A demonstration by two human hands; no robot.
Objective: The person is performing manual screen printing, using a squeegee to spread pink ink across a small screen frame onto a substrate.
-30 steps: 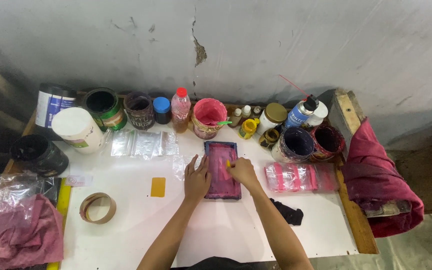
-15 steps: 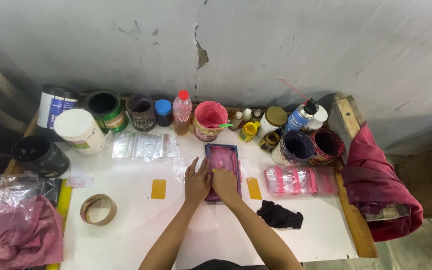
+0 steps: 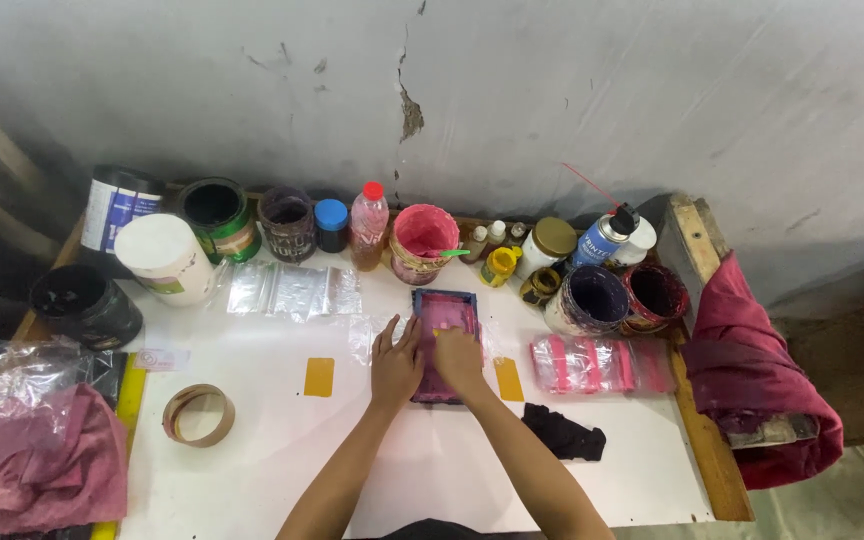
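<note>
A small pink-stained printing frame (image 3: pixel 444 306) lies flat in the middle of the white table (image 3: pixel 282 450). My left hand (image 3: pixel 395 366) rests flat on the frame's left edge with its fingers apart. My right hand (image 3: pixel 458 358) sits on the frame's near half with curled fingers, closed on a small scraper of which only a yellowish tip shows. A clear plastic sheet (image 3: pixel 370 338) lies under the frame's left side.
Paint tins, bottles, a pink cup (image 3: pixel 424 240) and a spray can (image 3: pixel 602 238) line the wall. Also on the table are clear bags (image 3: pixel 292 290), pink bags (image 3: pixel 592 362), a tape roll (image 3: pixel 198 414), yellow patches (image 3: pixel 319 377) and a black rag (image 3: pixel 564 432). A red cloth (image 3: pixel 762 370) hangs at the right.
My right hand has slid from the frame's far right corner down its face toward me. The left hand stays on the left edge.
</note>
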